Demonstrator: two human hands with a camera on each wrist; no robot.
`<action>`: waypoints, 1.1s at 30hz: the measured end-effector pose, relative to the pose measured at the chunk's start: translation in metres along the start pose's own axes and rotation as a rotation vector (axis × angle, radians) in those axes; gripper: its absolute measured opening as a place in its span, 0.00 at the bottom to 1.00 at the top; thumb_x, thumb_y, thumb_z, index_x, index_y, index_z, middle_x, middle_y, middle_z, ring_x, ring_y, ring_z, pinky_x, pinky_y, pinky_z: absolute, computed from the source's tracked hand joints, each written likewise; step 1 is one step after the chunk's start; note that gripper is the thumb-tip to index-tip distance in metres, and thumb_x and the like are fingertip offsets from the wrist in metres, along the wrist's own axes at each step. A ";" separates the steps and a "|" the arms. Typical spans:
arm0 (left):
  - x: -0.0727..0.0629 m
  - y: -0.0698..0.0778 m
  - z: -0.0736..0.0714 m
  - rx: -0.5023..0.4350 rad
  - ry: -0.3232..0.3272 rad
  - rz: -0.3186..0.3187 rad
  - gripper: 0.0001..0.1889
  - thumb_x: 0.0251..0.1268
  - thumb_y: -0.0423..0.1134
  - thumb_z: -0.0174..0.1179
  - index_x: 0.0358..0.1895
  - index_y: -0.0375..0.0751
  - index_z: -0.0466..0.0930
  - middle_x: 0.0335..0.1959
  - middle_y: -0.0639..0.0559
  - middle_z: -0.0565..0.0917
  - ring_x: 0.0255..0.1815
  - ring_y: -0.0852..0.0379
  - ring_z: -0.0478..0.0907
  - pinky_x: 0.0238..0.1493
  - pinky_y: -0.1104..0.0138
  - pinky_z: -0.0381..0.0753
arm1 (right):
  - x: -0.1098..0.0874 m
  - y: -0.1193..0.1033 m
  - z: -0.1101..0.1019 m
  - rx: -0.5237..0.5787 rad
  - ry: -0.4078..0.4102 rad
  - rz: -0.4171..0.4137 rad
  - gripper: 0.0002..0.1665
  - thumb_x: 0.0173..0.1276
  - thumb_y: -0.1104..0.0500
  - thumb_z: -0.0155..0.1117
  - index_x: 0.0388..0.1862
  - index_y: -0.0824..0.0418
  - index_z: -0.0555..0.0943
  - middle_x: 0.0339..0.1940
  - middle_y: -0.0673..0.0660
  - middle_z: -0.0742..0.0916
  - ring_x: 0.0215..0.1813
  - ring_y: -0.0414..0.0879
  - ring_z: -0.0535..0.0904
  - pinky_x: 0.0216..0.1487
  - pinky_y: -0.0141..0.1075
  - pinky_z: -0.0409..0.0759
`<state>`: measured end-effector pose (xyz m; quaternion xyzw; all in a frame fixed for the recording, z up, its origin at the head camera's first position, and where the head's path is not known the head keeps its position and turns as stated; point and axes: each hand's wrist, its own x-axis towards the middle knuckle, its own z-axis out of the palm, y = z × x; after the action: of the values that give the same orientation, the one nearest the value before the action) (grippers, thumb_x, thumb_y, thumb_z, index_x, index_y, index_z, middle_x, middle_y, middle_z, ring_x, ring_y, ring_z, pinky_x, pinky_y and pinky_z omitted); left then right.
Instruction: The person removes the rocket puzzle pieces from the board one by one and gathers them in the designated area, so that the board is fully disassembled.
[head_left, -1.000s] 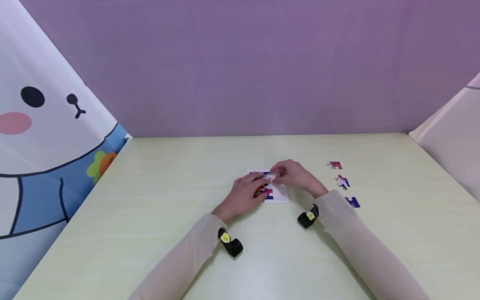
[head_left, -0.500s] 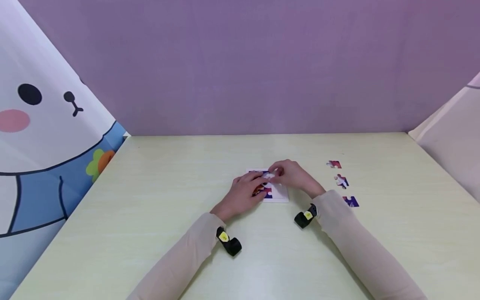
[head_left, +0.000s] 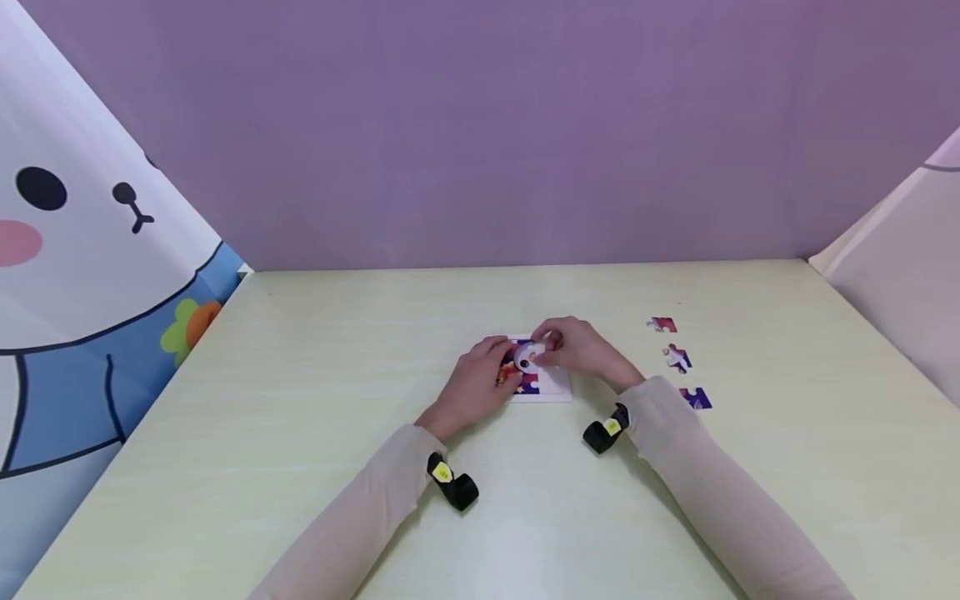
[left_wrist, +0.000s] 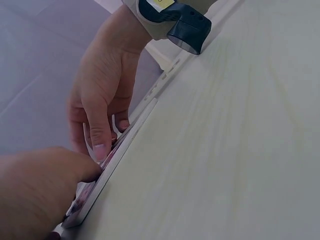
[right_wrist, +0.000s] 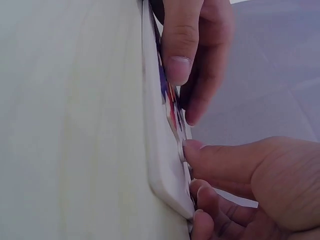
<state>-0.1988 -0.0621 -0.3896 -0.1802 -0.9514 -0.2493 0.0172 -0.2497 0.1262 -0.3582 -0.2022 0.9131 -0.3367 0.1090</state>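
A small jigsaw puzzle board (head_left: 556, 387) with a white rim lies mid-table, colourful pieces covering its left part and bare white showing at lower right. My left hand (head_left: 471, 382) rests on the board's left side, fingers extended; in the right wrist view its thumb (right_wrist: 179, 70) lies on the pieces. My right hand (head_left: 583, 350) pinches a white puzzle piece (head_left: 527, 357) with a cartoon face between thumb and curled index finger. In the right wrist view that piece sits at the board's surface, its edge under my right thumb (right_wrist: 210, 159).
To the right of the board lie three loose puzzle pieces in a column: a red one (head_left: 663, 324), a purple and white one (head_left: 678, 359) and a purple one (head_left: 697, 398). A purple backdrop (head_left: 480, 133) stands behind the pale table (head_left: 337, 350).
My left fingers have drawn back a little to the left, uncovering more of the face picture. My right hand keeps its pinch and has shifted slightly left. The loose pieces stay put.
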 end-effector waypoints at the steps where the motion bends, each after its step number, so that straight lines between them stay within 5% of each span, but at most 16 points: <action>1: 0.000 0.000 0.000 0.010 -0.001 -0.009 0.31 0.68 0.49 0.55 0.68 0.35 0.65 0.71 0.44 0.65 0.72 0.47 0.61 0.71 0.52 0.61 | 0.000 0.000 0.000 0.005 0.001 -0.003 0.18 0.61 0.63 0.68 0.50 0.67 0.79 0.29 0.56 0.80 0.32 0.45 0.72 0.36 0.32 0.70; 6: -0.001 0.000 -0.001 0.051 -0.018 -0.049 0.34 0.68 0.52 0.54 0.69 0.34 0.63 0.72 0.44 0.63 0.74 0.48 0.56 0.72 0.51 0.57 | 0.001 0.000 0.001 0.016 0.006 -0.003 0.18 0.61 0.63 0.68 0.49 0.67 0.79 0.30 0.56 0.80 0.32 0.44 0.73 0.36 0.32 0.70; 20: -0.002 0.002 -0.003 0.049 -0.005 -0.028 0.31 0.69 0.51 0.53 0.68 0.34 0.65 0.71 0.42 0.65 0.74 0.47 0.57 0.70 0.50 0.58 | 0.000 -0.002 0.002 0.048 0.006 0.034 0.18 0.61 0.64 0.68 0.49 0.64 0.76 0.30 0.56 0.80 0.33 0.46 0.73 0.38 0.33 0.70; 27: -0.001 0.000 -0.001 -0.003 0.030 -0.003 0.17 0.67 0.48 0.57 0.52 0.41 0.72 0.65 0.43 0.71 0.72 0.46 0.61 0.67 0.46 0.61 | 0.000 -0.001 0.002 0.052 0.012 0.028 0.18 0.60 0.65 0.68 0.48 0.64 0.75 0.30 0.56 0.80 0.33 0.46 0.73 0.39 0.34 0.70; 33: -0.001 -0.002 0.000 -0.011 0.043 0.026 0.14 0.67 0.47 0.56 0.51 0.45 0.76 0.67 0.41 0.69 0.72 0.45 0.60 0.67 0.45 0.61 | 0.000 -0.002 0.002 0.052 0.007 0.033 0.18 0.61 0.65 0.68 0.48 0.64 0.74 0.32 0.57 0.81 0.34 0.46 0.73 0.40 0.34 0.71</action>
<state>-0.1984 -0.0640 -0.3901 -0.1870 -0.9469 -0.2584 0.0399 -0.2485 0.1238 -0.3584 -0.1830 0.9077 -0.3592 0.1166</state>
